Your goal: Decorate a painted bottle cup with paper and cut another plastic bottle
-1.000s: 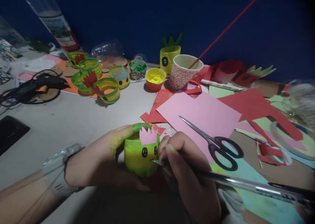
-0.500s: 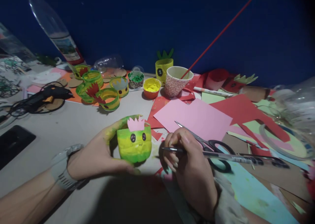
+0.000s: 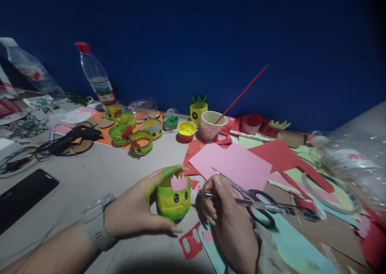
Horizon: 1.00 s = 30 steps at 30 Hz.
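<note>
- My left hand (image 3: 135,209) is wrapped around the green-yellow cup (image 3: 173,199), just above the near desk (image 3: 90,173).
- My right hand (image 3: 224,209) pinches a pen (image 3: 256,203), fingers closed.
- Squeezing could smear the paint; the pen's tip might mark the cup's face.

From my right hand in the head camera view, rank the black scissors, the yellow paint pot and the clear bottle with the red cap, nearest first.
1. Black-handled scissors, just beside the right hand.
2. Yellow paint pot, farther back, centre.
3. Clear plastic bottle with red cap, far back left.
</note>
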Each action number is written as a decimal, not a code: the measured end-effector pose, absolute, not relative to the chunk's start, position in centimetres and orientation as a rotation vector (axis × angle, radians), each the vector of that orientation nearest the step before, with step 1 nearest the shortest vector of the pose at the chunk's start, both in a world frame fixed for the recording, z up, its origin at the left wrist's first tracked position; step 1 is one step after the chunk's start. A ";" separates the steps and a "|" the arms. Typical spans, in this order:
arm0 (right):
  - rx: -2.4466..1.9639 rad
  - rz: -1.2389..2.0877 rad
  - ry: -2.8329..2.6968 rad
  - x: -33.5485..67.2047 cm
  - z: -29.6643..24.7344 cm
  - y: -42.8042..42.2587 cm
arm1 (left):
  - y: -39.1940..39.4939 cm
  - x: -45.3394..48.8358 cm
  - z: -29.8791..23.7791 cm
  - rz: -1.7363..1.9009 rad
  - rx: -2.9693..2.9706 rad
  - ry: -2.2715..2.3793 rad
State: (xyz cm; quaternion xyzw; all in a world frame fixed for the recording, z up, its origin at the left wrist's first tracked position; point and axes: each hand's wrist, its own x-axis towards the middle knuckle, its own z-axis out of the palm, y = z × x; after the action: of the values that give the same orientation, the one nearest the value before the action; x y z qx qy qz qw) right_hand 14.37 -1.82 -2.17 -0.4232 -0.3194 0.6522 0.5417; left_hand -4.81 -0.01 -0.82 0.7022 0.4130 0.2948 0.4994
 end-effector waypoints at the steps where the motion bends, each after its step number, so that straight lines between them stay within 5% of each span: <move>1: -0.995 1.561 -0.752 14.4 -2.2 -1.8 | 0.0 -4.8 -0.8 0.710 1.700 1.002; 30: -0.911 1.627 -0.665 14.6 -2.3 -1.7 | 0.4 -4.9 0.4 0.781 1.325 1.075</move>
State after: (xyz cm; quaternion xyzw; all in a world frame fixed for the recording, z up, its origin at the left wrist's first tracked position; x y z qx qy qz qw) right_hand 14.65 -1.70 -2.26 -0.3847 -0.2806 0.6870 0.5489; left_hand -4.93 0.38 0.36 0.5696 0.4621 0.3355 0.5912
